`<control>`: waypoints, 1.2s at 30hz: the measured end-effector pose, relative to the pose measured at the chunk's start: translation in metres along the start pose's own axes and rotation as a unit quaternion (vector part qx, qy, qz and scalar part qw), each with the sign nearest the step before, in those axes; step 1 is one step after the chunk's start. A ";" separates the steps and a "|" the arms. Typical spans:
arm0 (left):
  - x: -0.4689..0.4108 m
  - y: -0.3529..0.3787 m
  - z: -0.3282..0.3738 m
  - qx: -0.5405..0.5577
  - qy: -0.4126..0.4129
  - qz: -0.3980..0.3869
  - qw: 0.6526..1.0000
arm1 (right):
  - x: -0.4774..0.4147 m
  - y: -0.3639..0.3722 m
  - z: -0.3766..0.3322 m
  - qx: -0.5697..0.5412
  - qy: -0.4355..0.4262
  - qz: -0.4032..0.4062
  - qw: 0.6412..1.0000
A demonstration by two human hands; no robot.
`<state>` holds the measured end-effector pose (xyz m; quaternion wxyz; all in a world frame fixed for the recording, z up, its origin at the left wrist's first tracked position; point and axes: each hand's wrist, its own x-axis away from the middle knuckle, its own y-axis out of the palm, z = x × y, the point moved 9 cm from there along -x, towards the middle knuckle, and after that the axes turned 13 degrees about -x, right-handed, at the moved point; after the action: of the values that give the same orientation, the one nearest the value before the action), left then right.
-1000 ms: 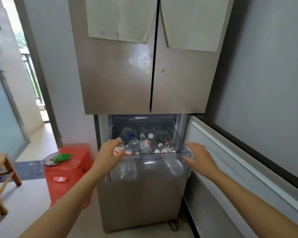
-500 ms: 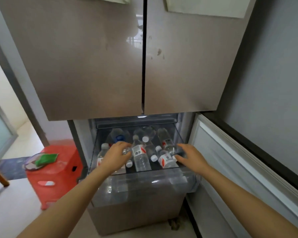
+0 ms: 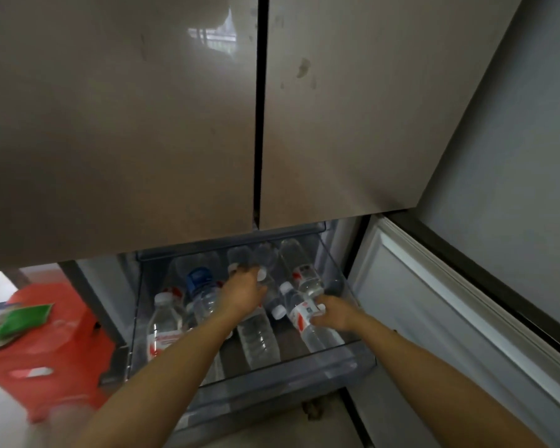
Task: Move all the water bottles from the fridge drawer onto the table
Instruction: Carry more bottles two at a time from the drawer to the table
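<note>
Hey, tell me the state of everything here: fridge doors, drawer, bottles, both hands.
Upper doors: closed.
Drawer: pulled open.
Blue-capped bottle: capped, in drawer.
Red-labelled bottle: lying, gripped by right hand.
Left hand: on middle bottles, grip unclear.

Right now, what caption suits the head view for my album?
The left hand reaches into the clear plastic fridge drawer while the right hand grips a red-labelled water bottle.

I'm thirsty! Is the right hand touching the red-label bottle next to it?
Touching. In the head view the right hand curls its fingers round that red-label bottle, no gap showing.
</note>
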<state>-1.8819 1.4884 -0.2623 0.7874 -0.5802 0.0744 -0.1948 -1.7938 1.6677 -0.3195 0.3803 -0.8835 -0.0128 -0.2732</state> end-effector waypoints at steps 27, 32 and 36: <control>-0.042 0.010 0.002 -0.067 -0.100 0.067 0.991 | -0.048 0.028 -0.010 0.099 0.093 0.000 0.991; -0.028 -0.004 0.012 -0.111 -0.061 0.082 0.989 | -0.047 0.019 -0.004 0.022 0.085 -0.010 0.996; -0.015 -0.012 0.015 -0.100 -0.035 0.074 0.992 | -0.038 0.008 -0.003 -0.029 0.064 -0.044 0.997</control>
<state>-1.8931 1.5044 -0.2482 0.7395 -0.6556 0.1085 -0.1072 -1.8255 1.6668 -0.3414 0.3419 -0.8735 -0.0188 -0.3460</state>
